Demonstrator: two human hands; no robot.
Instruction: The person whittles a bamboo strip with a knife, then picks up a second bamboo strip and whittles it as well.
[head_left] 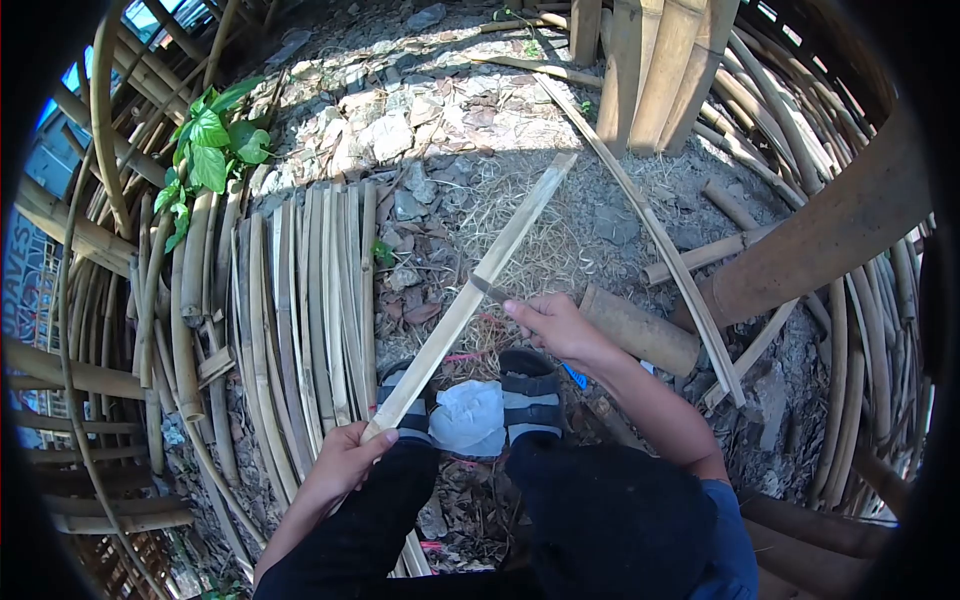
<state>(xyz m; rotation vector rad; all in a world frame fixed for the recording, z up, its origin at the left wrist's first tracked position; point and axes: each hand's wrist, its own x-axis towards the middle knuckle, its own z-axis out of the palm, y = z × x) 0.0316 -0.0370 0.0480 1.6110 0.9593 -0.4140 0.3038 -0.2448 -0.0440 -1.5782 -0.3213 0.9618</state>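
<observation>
While my left hand (345,462) grips the near end of the bamboo strip (470,300), fingers curled tight around it just above my knee, my right hand (555,325) is closed on a knife (492,291) whose blade meets the strip's edge about halfway along. Shaving the strip looks to be the step in hand; the next stroke calls for a steady hold and a shallow blade angle.

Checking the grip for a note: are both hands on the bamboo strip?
No: only the left hand grips the bamboo strip; the right hand holds a blade against it.
</observation>
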